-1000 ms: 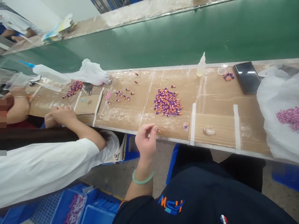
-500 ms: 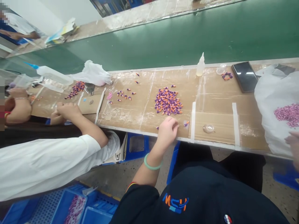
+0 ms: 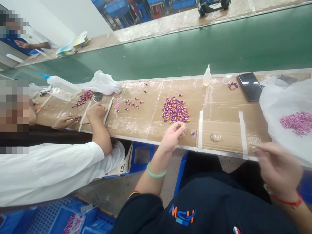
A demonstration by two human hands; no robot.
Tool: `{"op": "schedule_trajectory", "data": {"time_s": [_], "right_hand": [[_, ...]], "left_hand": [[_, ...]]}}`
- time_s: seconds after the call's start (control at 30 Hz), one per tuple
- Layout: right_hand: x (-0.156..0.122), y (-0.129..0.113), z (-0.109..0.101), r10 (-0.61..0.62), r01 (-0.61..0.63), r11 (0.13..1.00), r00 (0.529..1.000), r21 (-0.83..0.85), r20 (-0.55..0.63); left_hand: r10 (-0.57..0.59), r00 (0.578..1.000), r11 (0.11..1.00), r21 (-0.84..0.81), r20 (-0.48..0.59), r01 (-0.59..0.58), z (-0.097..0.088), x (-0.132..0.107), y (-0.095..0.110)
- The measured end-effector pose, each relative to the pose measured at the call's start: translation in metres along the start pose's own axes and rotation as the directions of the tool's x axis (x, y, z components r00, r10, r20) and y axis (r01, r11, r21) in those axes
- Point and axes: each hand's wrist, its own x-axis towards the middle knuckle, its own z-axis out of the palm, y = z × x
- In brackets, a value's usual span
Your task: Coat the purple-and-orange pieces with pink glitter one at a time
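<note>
My left hand point(image 3: 173, 134) is closed in a pinch at the front edge of a pile of small purple-and-orange pieces point(image 3: 175, 110); whatever its fingertips hold is too small to make out. One loose purple-and-orange piece point(image 3: 193, 132) lies just to its right. My right hand point(image 3: 280, 169), somewhat blurred, is over the table's front edge with fingers drawn together, and I cannot make out what is in them. Beyond it lies a white plastic bag point(image 3: 270, 107) with many small pink pieces point(image 3: 296, 123) on it. Between my hands, a clear blob point(image 3: 215, 137) sits on a taped cardboard piece point(image 3: 229, 130).
A small dropper bottle point(image 3: 207, 77), a ring of pieces point(image 3: 233, 85) and a black phone point(image 3: 250, 86) stand along the back edge. To the left, a co-worker's hand point(image 3: 96, 112) and white sleeve point(image 3: 60, 172) are close by. Behind runs a green belt point(image 3: 156, 52).
My right hand has come in from the right edge, away from the plastic bag and leftward. My left hand stays by the pile, still pinched. The camera view has shifted slightly.
</note>
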Motion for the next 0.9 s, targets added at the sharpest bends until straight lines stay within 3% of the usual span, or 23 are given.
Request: {"op": "schedule_trajectory", "data": {"time_s": [0.03, 0.07, 0.13, 0.17, 0.2, 0.23, 0.27, 0.4, 0.47, 0.73, 0.83, 0.9], "right_hand": [[0.005, -0.013, 0.012, -0.109, 0.101, 0.990, 0.991, 0.098, 0.076], [0.011, -0.027, 0.025, -0.185, 0.153, 0.967, 0.972, 0.204, 0.145], [0.027, -0.055, 0.050, -0.290, 0.208, 0.909, 0.938, 0.361, 0.189], [0.035, -0.067, 0.060, -0.321, 0.234, 0.886, 0.933, 0.401, 0.165], [0.042, -0.078, 0.069, -0.326, 0.243, 0.871, 0.936, 0.428, 0.134], [0.049, -0.086, 0.075, -0.318, 0.236, 0.861, 0.941, 0.450, 0.115], [0.054, -0.092, 0.080, -0.303, 0.221, 0.857, 0.947, 0.465, 0.109], [0.062, -0.099, 0.083, -0.226, 0.124, 0.866, 0.961, 0.485, 0.157], [0.062, -0.097, 0.081, -0.197, 0.086, 0.871, 0.963, 0.484, 0.183], [0.059, -0.082, 0.084, -0.177, 0.062, 0.877, 0.964, 0.477, 0.200], [0.055, -0.076, 0.089, -0.216, 0.118, 0.901, 0.956, 0.417, 0.196], [0.052, -0.072, 0.094, -0.290, 0.237, 0.916, 0.948, 0.323, 0.130]], "left_hand": [[-0.021, 1.000, 0.981, -0.192, 0.009, 0.023, 0.003, -0.003, 0.008], [-0.050, 0.998, 0.904, -0.423, 0.031, 0.059, 0.008, -0.006, 0.016], [-0.099, 0.988, 0.571, -0.806, 0.118, 0.153, 0.020, -0.013, 0.032], [-0.108, 0.981, 0.407, -0.893, 0.163, 0.193, 0.027, -0.016, 0.039], [-0.109, 0.974, 0.315, -0.923, 0.196, 0.221, 0.032, -0.019, 0.046], [-0.108, 0.971, 0.279, -0.930, 0.215, 0.237, 0.037, -0.022, 0.051], [-0.109, 0.970, 0.286, -0.928, 0.217, 0.240, 0.041, -0.024, 0.054], [-0.142, 0.976, 0.454, -0.865, 0.164, 0.212, 0.051, -0.029, 0.057], [-0.164, 0.974, 0.470, -0.855, 0.159, 0.219, 0.055, -0.029, 0.056], [-0.144, 0.946, 0.186, -0.931, 0.289, 0.313, 0.067, -0.027, 0.053], [-0.143, 0.941, 0.153, -0.932, 0.307, 0.328, 0.068, -0.024, 0.046], [-0.149, 0.948, 0.165, -0.938, 0.280, 0.303, 0.069, -0.022, 0.041]]}}
